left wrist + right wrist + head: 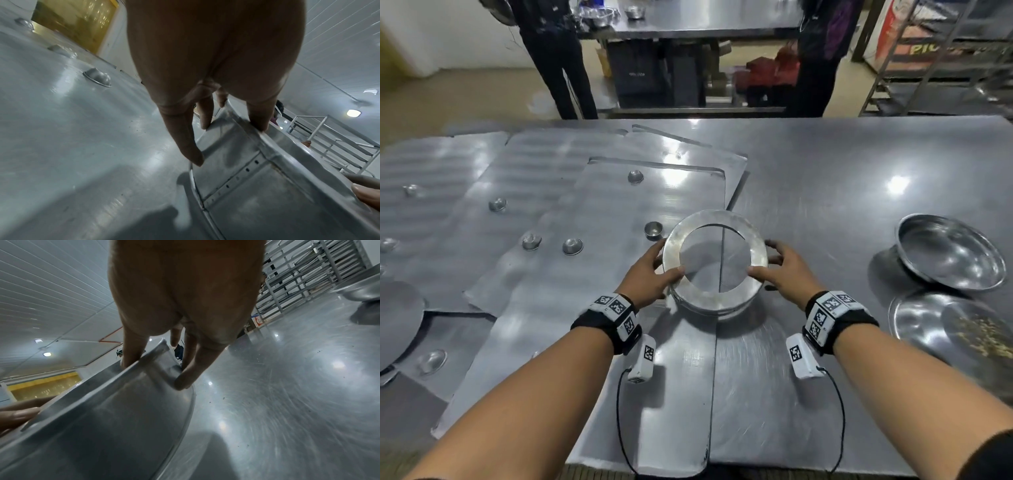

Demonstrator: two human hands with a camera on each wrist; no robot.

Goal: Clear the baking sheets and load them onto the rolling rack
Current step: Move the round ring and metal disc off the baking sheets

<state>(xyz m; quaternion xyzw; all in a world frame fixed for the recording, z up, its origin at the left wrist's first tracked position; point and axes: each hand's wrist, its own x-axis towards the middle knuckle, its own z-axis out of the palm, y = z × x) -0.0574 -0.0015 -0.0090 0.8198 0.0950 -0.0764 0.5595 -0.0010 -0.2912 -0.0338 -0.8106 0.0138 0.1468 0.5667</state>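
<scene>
A round metal ring mould with no bottom hangs just above the table, over the right edge of the nearest baking sheet. My left hand grips its left side, thumb on the top rim and fingers down the outer wall. My right hand grips the right side the same way. The left wrist view shows the ring's riveted wall under my fingers. In the right wrist view my thumb sits on the rim of the ring. More flat sheets overlap to the left.
Small metal cups lie scattered on the sheets. A steel bowl and a plate with crumbs sit at the right. The rolling rack stands beyond the table's far right corner. Two people stand behind the table.
</scene>
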